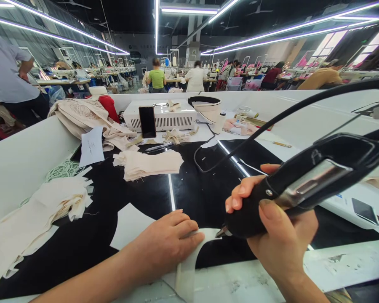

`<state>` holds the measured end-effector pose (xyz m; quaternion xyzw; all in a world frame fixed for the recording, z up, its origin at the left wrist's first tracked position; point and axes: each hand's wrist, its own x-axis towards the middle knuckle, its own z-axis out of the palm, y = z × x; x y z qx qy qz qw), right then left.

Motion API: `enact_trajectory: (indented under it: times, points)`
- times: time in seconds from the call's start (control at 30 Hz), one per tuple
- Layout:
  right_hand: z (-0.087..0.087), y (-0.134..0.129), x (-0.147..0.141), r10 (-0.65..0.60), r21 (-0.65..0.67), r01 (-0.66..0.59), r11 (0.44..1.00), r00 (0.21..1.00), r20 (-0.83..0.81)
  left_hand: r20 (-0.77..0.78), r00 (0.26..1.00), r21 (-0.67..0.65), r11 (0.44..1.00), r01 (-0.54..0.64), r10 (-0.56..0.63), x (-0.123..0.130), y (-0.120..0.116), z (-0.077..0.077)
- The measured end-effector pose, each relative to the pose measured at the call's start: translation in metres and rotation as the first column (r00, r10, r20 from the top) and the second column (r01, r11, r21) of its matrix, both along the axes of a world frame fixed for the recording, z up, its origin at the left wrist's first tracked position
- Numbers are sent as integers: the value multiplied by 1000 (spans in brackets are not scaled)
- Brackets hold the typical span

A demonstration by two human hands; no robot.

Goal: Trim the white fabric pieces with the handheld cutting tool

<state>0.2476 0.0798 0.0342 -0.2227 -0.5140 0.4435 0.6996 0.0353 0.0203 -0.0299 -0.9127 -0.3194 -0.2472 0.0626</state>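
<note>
My right hand (281, 235) is wrapped round a thick black corded electric hand cutter (303, 181) with a silver lever on its side. Its narrow metal tip touches or nearly touches the end of a curved white strip (208, 234). Just left of the tip, my left hand (173, 237) rests palm down on that strip, fingers close together and the thumb along its edge. The strip bends down toward the table's front edge, partly hidden under my hand. A flat white sheet (131, 225) lies behind my left wrist on the black mat (208, 193).
A stack of cream fabric pieces (150, 163) sits ahead, with more cream fabric (41, 214) at left. At the back stand a vented white box (164, 115), a phone (147, 122) and a cream round container (206, 109). The black cable (259, 130) arches over the right side.
</note>
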Motion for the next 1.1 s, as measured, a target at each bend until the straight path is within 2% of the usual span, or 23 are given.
enact_trajectory:
  times: [0.23,0.37,0.53,0.63,0.83,1.1]
  points:
    - [-4,-1,-2,-19,3,19,1000,999,28,-22,1000,-13,1000,-17,16,-2,0,-2]
    - [-7,-3,-1,6,6,-7,1000,999,36,-65,993,21,995,-93,94,-3,-10,2]
    - [-4,-11,-4,-26,17,25,1000,999,20,-107,976,-161,965,-205,190,1,-28,13]
    - [-5,-14,-4,-52,1,52,999,999,12,-121,968,-222,945,-242,220,1,-30,13]
    - [-13,-16,-1,-23,10,22,1000,998,59,-104,979,-254,947,-198,177,-5,-13,4]
    - [-5,-23,-12,-116,-41,116,992,993,-7,-100,988,-308,941,-143,117,-9,-4,6]
